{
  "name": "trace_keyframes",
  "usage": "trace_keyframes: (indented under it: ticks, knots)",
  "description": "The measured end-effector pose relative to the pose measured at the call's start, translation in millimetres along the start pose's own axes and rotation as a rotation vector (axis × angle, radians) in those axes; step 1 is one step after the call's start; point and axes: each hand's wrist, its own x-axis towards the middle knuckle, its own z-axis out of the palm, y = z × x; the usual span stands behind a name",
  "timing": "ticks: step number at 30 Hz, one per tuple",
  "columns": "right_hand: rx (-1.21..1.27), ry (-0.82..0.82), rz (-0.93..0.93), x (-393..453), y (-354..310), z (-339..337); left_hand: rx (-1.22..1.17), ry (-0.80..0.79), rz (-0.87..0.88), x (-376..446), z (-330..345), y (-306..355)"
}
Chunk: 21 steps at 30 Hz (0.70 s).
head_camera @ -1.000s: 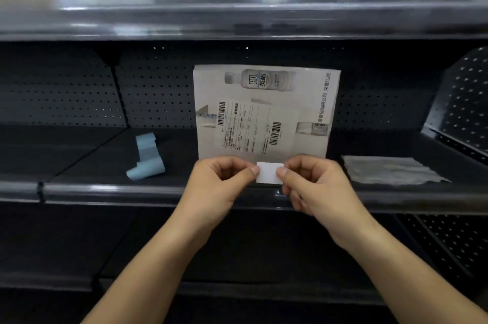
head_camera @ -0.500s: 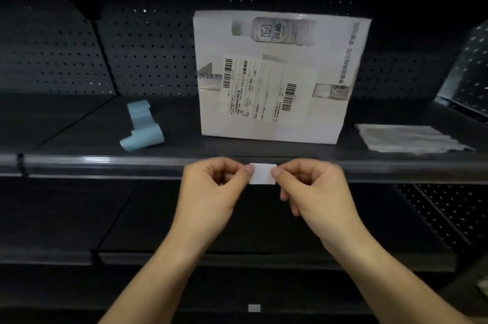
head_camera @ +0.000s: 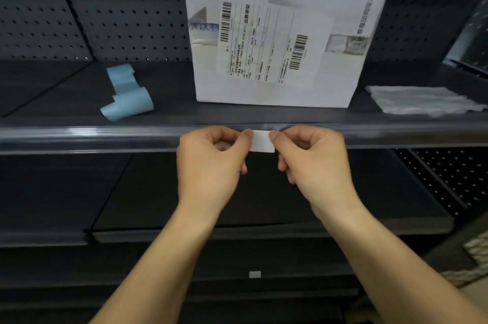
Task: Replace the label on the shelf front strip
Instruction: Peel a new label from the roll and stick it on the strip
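step: fitting new label (head_camera: 262, 141) into shelf front strip (head_camera: 105, 136), centre of shelf, just below the box (head_camera: 280, 33) | next: prob needs top edge tucked in, then pressed flat | hands: left hand (head_camera: 211, 162) + right hand (head_camera: 314, 162) each pinch one end w/ thumb & finger, other fingers curled, forearms angled in from near side

A white cardboard box (head_camera: 287, 33) stands upright at the far middle of the shelf (head_camera: 169, 102), shipping slip with barcodes facing out, a bottle printed near its top. Left of it, well apart, lies a curled strip of light blue backing paper (head_camera: 126, 98). Right of the box, a flat white cloth (head_camera: 422, 100) rests on the shelf. Lower down, a small white tag (head_camera: 255, 274) sits on a dark shelf front.
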Motion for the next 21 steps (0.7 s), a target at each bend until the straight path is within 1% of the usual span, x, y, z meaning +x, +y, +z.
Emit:
trace_keyframes:
  ticks: [9, 21]
  knots:
    - [-0.056, 0.025, 0.002, 4.4, 0.4, 2.1, 0.05, 0.045, 0.037, 0.6, 4.8, -1.2]
    - [-0.129, 0.079, -0.009, 5.1, -0.2, 5.8, 0.05, 0.064, 0.027, 0.0, 7.9, -1.2]
